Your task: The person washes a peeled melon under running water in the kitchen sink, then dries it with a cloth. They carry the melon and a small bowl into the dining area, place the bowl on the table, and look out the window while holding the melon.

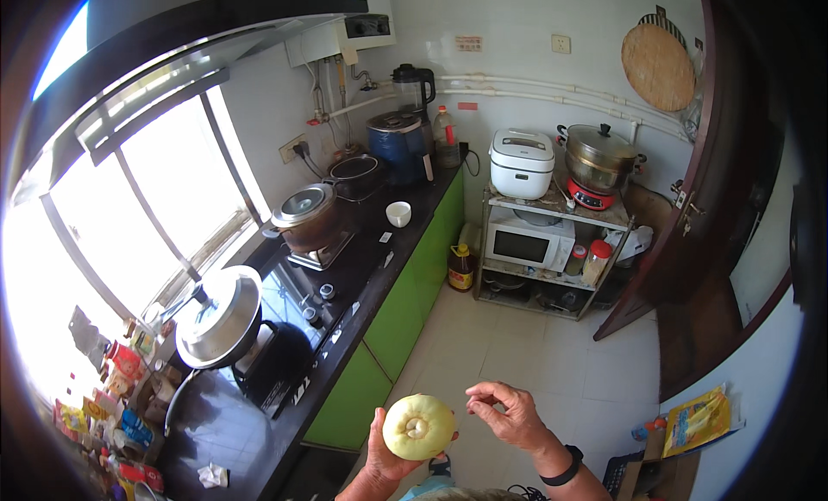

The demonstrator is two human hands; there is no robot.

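Observation:
In the lower middle of the head view my left hand (386, 450) holds up a round, pale yellow-green melon or squash (419, 427), its end with a whitish knob turned to the camera. The fingers wrap around it from below and behind. To its right, my right hand (508, 415) is raised apart from it, fingers bent with the thumb near the index finger; I see nothing in it. A black band (564, 467) circles the right wrist. Both hands are in front of the tiled floor.
A black counter (213, 430) on the left bears a lidded wok (220, 317), a lidded pot (307, 216) on a gas burner and a white bowl (398, 214). Ahead, a metal shelf (556, 210) carries a rice cooker (521, 163), a steamer pot (600, 157) and a microwave (527, 244). A door (705, 177) stands ajar.

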